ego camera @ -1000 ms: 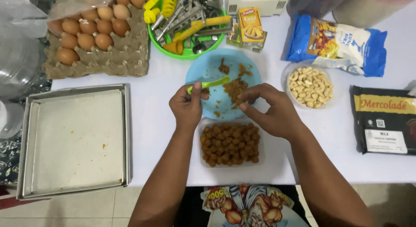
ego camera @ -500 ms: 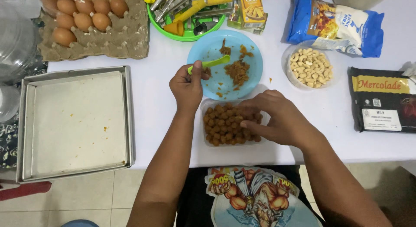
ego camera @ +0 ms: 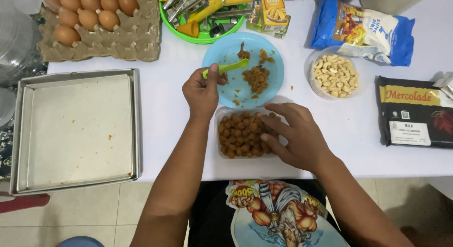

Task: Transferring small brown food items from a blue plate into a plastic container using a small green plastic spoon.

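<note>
Left hand (ego camera: pixel 202 92) clenches a green plastic spoon (ego camera: pixel 228 67) over the round blue plate (ego camera: pixel 225 51) smeared with crumbly brown filling (ego camera: pixel 257 78). Right hand (ego camera: pixel 296 135), fingers loose, grasping nothing, rests on the clear rectangular tub (ego camera: pixel 220 116) of small brown balls (ego camera: pixel 239 133) at 6 o'clock of the plate, near the table edge. Bare metal tray (ego camera: pixel 71 129) lies at 9 o'clock.

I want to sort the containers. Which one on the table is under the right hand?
The clear rectangular tub of small brown balls, under the right hand. The blue plate and clear nut bowl lie farther away.
</note>
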